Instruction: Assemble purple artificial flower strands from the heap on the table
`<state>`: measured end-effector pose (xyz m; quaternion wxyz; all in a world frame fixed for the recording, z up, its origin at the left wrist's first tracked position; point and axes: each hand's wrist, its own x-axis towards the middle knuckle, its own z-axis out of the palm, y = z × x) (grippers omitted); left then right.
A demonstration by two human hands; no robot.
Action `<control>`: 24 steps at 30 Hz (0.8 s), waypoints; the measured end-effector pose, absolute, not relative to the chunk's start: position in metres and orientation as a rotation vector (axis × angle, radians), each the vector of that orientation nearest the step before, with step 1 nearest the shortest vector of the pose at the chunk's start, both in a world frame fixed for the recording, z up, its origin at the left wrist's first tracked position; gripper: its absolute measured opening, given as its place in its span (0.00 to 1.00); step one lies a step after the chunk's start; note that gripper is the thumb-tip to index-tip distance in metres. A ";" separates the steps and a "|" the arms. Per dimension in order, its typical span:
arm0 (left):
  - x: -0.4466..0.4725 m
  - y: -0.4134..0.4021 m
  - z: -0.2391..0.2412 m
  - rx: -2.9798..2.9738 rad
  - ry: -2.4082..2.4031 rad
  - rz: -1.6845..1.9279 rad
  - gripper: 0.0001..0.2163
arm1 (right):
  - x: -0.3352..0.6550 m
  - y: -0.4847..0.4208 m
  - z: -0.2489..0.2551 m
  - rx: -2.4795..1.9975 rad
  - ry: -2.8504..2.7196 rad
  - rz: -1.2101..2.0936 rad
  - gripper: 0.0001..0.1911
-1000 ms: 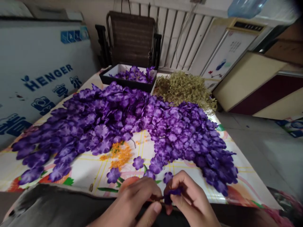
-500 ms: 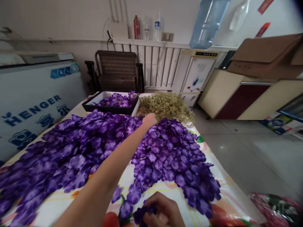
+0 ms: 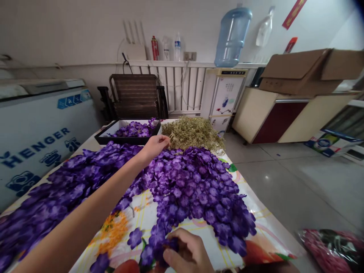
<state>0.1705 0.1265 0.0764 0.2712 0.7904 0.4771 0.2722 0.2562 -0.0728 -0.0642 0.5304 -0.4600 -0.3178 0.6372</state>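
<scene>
Hands are well apart: the left hand (image 3: pixel 155 147) stretches over the heap of purple fabric blossoms (image 3: pixel 193 193) by the dried greenery (image 3: pixel 193 132), can't tell if it's holding anything, while the right hand (image 3: pixel 187 254) pinches a purple blossom (image 3: pixel 167 246) at the counter's (image 3: pixel 136 204) near end.

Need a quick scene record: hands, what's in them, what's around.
right hand: pinching a purple flower
left hand: above the flower pile, any held item hidden
nearby: black tray of flowers, dried sprigs
surface: printed table cover
</scene>
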 end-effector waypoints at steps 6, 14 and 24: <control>0.103 -0.010 0.061 1.777 1.274 0.813 0.16 | 0.266 -0.089 -0.030 -0.916 -0.800 1.422 0.15; 0.089 -0.081 -0.001 1.507 1.033 0.702 0.11 | 0.273 -0.128 -0.018 -0.874 -1.091 1.174 0.04; 0.073 -0.087 -0.021 1.307 0.729 0.807 0.06 | 0.250 -0.120 -0.027 -0.797 -1.599 0.867 0.14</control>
